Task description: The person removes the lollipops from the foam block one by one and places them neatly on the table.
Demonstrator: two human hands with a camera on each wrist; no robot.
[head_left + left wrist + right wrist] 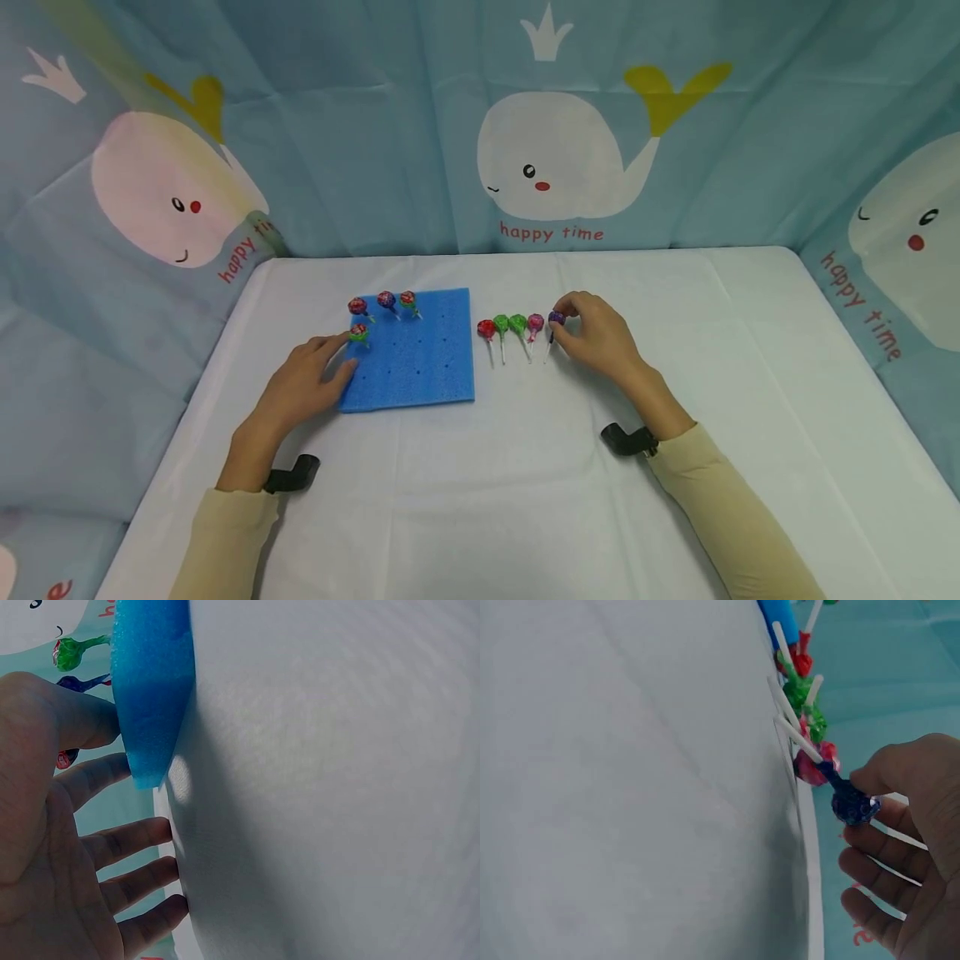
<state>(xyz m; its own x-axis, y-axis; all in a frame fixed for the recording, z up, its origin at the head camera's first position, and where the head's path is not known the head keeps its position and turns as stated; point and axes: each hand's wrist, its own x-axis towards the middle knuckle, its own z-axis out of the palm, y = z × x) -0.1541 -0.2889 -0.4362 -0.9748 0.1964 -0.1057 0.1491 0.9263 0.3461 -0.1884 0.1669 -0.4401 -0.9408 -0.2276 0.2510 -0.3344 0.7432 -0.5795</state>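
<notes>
A blue foam board point(408, 375) with rows of small holes lies on the table. Several wrapped lollipops stand in it by their sticks: a green-and-red lollipop point(358, 333) near the left edge and others, like the dark one point(386, 300), along the far edge. My left hand point(306, 385) touches the board's left side, with thumb and index finger against the foam point(154, 697) and the other fingers spread. Right of the board, my right hand point(600, 337) pinches a dark blue lollipop point(853, 802) by its wrapped head between thumb and fingers, its white stick pointing away.
Between the board and my right hand lie a red lollipop point(486, 329), two green lollipops point(517, 323) and a pink lollipop point(535, 323) in a row. A white cloth point(480, 500) covers the table. Behind hangs a light-blue curtain point(420, 167) with whales.
</notes>
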